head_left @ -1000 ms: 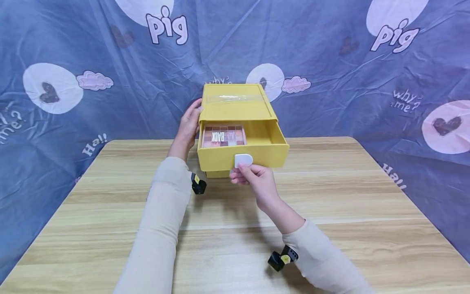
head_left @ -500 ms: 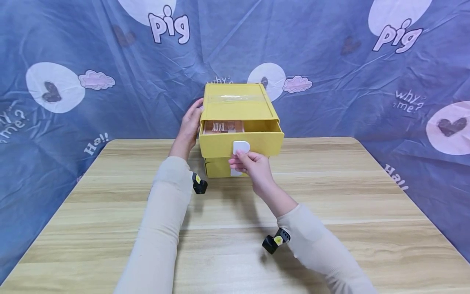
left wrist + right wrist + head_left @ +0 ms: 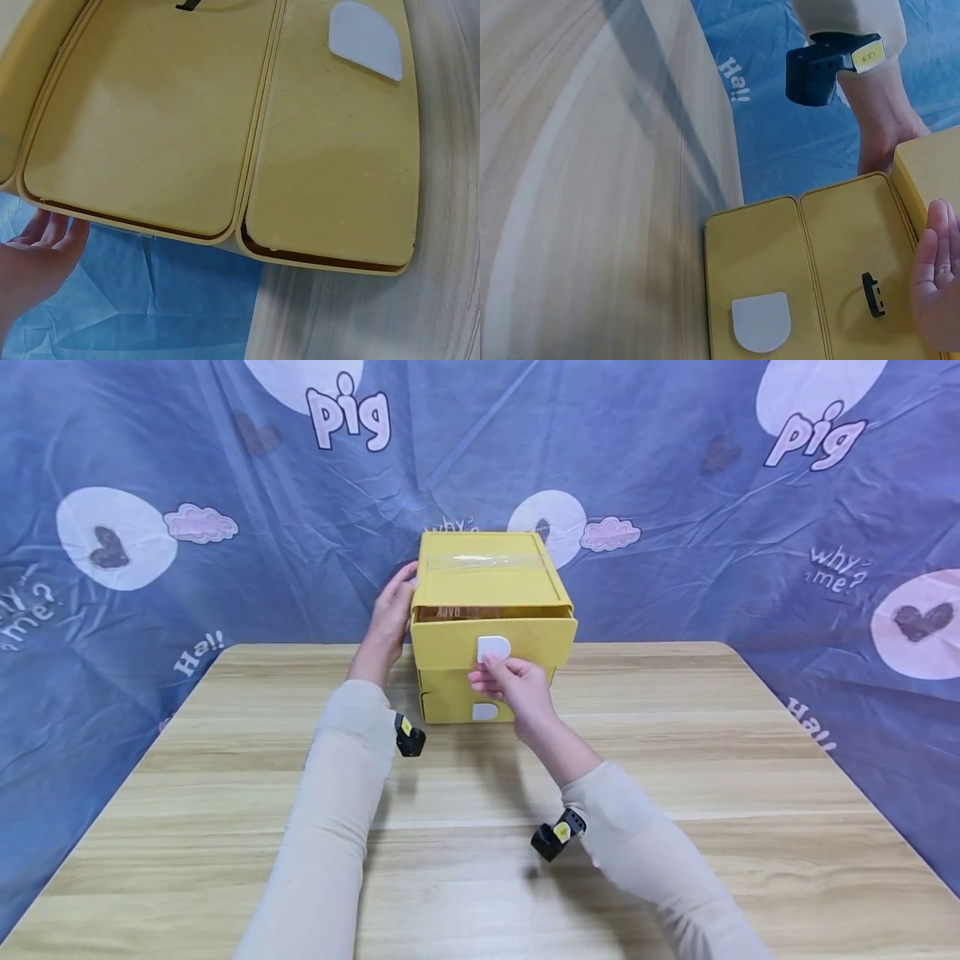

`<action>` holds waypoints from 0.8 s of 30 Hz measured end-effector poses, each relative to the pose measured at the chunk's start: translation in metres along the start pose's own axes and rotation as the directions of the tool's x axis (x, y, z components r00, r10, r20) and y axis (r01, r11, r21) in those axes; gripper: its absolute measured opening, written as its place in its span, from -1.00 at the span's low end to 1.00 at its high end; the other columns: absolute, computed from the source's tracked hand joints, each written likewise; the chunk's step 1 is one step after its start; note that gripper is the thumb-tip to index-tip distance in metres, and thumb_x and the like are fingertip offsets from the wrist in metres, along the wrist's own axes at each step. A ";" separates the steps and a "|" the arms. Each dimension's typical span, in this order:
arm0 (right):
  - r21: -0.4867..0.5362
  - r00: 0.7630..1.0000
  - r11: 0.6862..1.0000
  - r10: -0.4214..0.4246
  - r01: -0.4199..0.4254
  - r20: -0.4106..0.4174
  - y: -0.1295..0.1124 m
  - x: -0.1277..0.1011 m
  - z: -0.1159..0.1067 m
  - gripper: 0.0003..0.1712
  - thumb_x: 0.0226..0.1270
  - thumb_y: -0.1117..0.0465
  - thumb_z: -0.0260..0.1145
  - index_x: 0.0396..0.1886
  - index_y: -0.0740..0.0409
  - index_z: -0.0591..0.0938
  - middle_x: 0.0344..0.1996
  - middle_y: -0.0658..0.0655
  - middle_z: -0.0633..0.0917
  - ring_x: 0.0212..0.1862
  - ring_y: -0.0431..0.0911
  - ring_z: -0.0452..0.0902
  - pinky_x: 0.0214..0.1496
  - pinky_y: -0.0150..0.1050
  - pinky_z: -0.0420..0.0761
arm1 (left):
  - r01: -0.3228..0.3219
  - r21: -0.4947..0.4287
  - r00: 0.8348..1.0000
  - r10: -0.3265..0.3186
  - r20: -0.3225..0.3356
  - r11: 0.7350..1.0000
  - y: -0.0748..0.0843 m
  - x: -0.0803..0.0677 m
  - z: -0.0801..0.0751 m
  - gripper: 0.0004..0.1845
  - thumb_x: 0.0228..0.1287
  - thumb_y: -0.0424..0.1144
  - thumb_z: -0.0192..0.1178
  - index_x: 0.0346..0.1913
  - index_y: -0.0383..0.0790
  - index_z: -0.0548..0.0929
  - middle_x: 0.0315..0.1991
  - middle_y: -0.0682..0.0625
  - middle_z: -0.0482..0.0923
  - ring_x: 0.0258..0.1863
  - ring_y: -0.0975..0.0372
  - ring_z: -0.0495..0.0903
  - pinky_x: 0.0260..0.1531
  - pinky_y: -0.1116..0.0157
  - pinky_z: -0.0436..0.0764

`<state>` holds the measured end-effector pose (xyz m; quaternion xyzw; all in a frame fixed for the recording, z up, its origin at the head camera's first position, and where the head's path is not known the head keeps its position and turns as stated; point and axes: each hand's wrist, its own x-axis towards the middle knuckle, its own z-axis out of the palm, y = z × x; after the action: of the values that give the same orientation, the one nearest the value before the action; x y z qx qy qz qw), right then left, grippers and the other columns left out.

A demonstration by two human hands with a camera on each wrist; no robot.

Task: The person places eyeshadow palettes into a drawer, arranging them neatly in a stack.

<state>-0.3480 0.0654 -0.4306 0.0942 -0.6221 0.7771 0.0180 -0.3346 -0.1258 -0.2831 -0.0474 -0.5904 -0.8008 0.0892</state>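
A yellow drawer cabinet [image 3: 487, 581] stands toward the back of the wooden table. Its top drawer [image 3: 442, 645] juts a little out of the front. Through the narrow gap above that drawer shows part of a makeup palette [image 3: 453, 612]. My right hand [image 3: 525, 693] pinches the white handle [image 3: 492, 647] of the top drawer, thumb over its lower edge and fingers beneath. Against the cabinet's left side rests my left hand [image 3: 388, 618]; in the left wrist view its fingers [image 3: 69, 238] lie straight along that side.
The closed bottom drawer [image 3: 757, 247] carries a white tab [image 3: 761, 322]. A small black bracket [image 3: 872, 295] is on the middle drawer's front. Blue printed cloth [image 3: 300, 527] hangs behind the table [image 3: 450, 877]. Each wrist wears a black camera [image 3: 555, 835].
My right hand has moved back and up toward the cabinet, and the top drawer has slid most of the way in, covering most of the palette. My left hand stays at the side.
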 end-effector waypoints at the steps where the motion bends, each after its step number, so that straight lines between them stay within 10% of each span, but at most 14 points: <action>1: -0.012 1.000 1.000 0.014 -0.014 -0.002 -0.004 0.000 0.001 -0.53 0.03 -0.10 0.24 -0.26 0.21 0.63 -0.39 0.21 0.64 -0.36 0.05 0.57 -0.31 -0.15 0.53 | 0.003 0.005 1.000 -0.003 -0.001 1.000 0.000 0.000 0.000 -0.57 0.18 -0.20 -0.01 0.16 -0.05 0.37 -0.34 0.05 0.48 -0.64 0.39 0.33 -0.65 0.50 0.25; 24: -0.024 0.996 0.999 0.021 -0.023 -0.081 -0.024 0.010 0.015 -0.46 -0.11 -0.15 0.30 -0.33 0.24 0.64 -0.43 0.23 0.64 -0.40 0.05 0.57 -0.47 -0.22 0.53 | 0.008 0.020 1.000 -0.008 0.005 1.000 0.000 -0.001 -0.001 -0.55 0.19 -0.18 -0.02 0.18 -0.03 0.35 0.00 0.00 0.39 -0.26 0.30 0.40 -0.32 0.39 0.34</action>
<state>-0.3527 0.0551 -0.4025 0.0556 -0.6316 0.7724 0.0360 -0.3336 -0.1263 -0.2840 -0.0461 -0.5988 -0.7950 0.0850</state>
